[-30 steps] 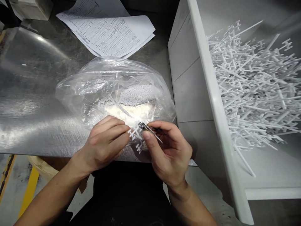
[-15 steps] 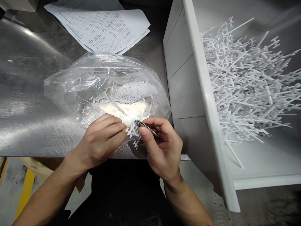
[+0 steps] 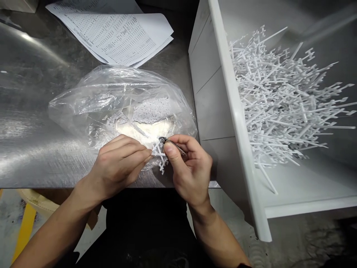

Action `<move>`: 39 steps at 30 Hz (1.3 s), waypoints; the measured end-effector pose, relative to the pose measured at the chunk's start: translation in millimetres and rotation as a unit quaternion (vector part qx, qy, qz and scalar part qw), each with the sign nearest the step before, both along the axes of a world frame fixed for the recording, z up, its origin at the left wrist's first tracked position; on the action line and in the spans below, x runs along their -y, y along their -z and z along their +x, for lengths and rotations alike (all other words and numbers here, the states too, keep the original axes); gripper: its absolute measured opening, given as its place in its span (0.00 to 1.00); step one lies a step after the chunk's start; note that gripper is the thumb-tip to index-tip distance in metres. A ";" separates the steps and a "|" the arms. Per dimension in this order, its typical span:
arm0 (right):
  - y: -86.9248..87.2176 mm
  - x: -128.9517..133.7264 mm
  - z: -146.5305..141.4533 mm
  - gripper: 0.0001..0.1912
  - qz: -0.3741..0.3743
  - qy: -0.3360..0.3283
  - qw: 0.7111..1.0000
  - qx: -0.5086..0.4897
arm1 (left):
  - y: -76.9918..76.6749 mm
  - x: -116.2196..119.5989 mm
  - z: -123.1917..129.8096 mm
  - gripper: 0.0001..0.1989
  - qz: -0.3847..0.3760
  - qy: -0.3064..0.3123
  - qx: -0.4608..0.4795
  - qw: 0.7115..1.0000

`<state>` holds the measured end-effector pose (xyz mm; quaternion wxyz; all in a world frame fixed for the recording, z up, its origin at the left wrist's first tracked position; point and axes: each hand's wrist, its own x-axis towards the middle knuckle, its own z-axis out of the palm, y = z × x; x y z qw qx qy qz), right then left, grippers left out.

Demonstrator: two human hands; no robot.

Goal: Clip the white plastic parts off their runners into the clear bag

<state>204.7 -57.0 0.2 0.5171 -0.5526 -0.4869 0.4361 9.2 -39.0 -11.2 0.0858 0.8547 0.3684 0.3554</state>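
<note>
Between the fingertips of my left hand point(image 3: 119, 163) is a small white plastic sprue point(image 3: 160, 154) with branching, cross-shaped ends. My right hand point(image 3: 191, 167) is closed around a metal nail clipper point(image 3: 174, 144), its jaws touching or just over the top of the sprue. Behind both hands a clear plastic bag point(image 3: 83, 98) lies with its mouth towards me. Many small whitish pieces point(image 3: 152, 110) are heaped inside it. The exact cutting point is too small to make out.
On the right stands a white bin point(image 3: 240, 123) holding a tangled pile of white plastic sprues point(image 3: 279, 96). Printed sheets point(image 3: 119, 37) lie at the back of the metal table point(image 3: 25, 130). The table's front edge runs just below my hands.
The sprue has turned a little in my left fingertips, its lower branch now nearer my right thumb. The whole view has shifted slightly, moving the bin and bag to the left.
</note>
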 end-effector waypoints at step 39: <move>-16.1 20.0 17.0 0.08 0.027 -0.143 0.987 0.067 | 0.5 -0.5 0.2 0.08 0.042 -0.006 -0.013 0.999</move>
